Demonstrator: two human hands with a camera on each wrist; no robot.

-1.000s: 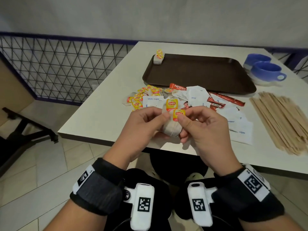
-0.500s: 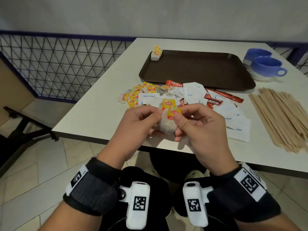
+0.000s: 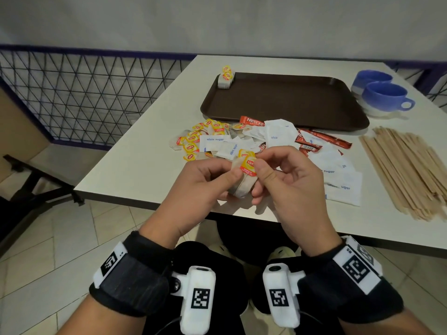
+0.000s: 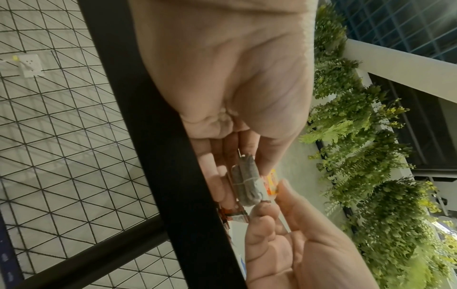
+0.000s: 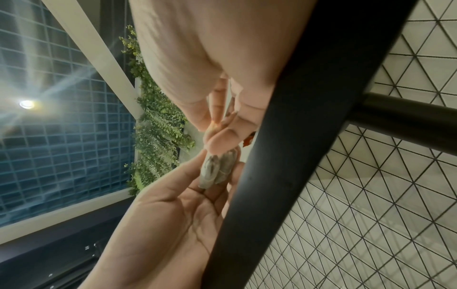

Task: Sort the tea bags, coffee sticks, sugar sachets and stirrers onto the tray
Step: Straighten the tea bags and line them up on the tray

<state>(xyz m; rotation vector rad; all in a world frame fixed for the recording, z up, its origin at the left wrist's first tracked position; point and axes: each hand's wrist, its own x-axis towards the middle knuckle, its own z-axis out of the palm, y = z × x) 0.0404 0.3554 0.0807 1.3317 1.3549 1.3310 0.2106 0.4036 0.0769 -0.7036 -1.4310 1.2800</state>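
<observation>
As fingers curl, both hands (image 3: 244,180) pinching tea bags (image 3: 243,187)

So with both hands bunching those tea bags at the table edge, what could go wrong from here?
1. The held tea bags sit between the left hand and right hand right over the table's near edge; a slipped bag could fall to the floor.
2. The right hand pinches only a paper tag; pulling might tear it or unwind the string.
3. The tea bags on the tray lean on its rim and may topple off.
</observation>
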